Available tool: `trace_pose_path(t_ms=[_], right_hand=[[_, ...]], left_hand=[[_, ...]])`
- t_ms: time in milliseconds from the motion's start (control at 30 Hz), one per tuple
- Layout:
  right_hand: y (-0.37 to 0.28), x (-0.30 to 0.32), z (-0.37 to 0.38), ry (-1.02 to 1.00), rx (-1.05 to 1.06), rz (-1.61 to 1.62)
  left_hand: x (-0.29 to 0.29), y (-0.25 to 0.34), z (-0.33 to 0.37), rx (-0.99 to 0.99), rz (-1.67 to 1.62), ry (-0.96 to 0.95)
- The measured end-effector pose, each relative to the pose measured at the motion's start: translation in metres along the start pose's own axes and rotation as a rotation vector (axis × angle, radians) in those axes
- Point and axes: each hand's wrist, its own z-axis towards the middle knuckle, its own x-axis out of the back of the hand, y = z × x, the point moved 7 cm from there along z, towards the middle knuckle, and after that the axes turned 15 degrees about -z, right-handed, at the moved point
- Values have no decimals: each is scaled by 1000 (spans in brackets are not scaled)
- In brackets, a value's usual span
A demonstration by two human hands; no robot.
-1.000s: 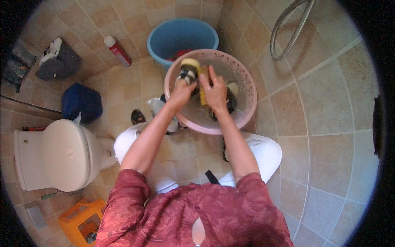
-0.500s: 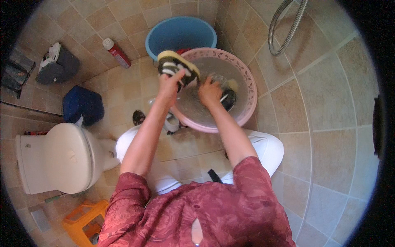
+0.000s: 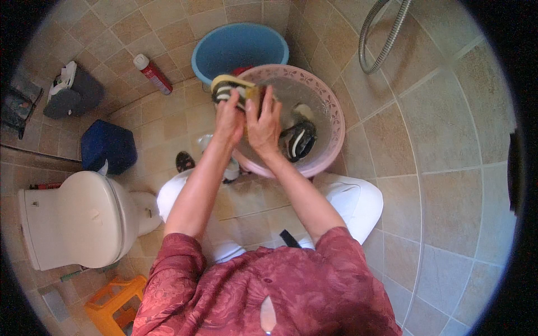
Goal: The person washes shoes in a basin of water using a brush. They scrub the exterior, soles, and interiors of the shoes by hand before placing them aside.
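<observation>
My left hand (image 3: 228, 123) is closed round a dark sneaker (image 3: 222, 92) with white stripes and a pale yellow sole, held up over the left rim of the pink basin (image 3: 336, 124). My right hand (image 3: 264, 123) is up against the sneaker's right end. Between its thumb and fingers is a blurred, brown and yellowish block-shaped thing (image 3: 256, 96), whose kind I cannot make out. A second dark shoe (image 3: 300, 142) with a white stripe lies in the cloudy water, right of my right hand.
Behind the pink basin stands a blue tub (image 3: 241, 50). A red spray can (image 3: 154, 75), a grey bin (image 3: 73, 92) and a dark blue container (image 3: 108, 145) are at the left. The toilet (image 3: 89, 218) and an orange stool (image 3: 115, 305) are nearer. A shower hose (image 3: 386, 47) hangs at the right.
My right hand has come up out of the water, moving left to the sneaker, with a brown block-shaped thing in it. The shoe in the water shows more. The left hand keeps its sneaker.
</observation>
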Motion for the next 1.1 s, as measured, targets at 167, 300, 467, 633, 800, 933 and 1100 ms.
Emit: trace_pose_path(t_ms=[167,300,467,633,800,933,1100], right_hand=[[72,-11,17,-203,-307,-168],[4,3,4,-75,14,-72],[53,-5,21,-137,-302,-142],[8,-7,-6,-23,-84,103],[56,-28,29,-299,-216,-231],[100,-38,47,-421,-332,-449],[117,-69,43,-414,-53,-613]], left_hand=[[-19,-7,-8,87,-80,29],[-7,5,-4,66,-102,12],[-19,-4,-7,96,-122,35],[-11,8,2,33,-118,-15],[-25,16,-12,35,-18,-6],[-31,29,-17,41,150,18],[-19,11,-22,87,446,103]])
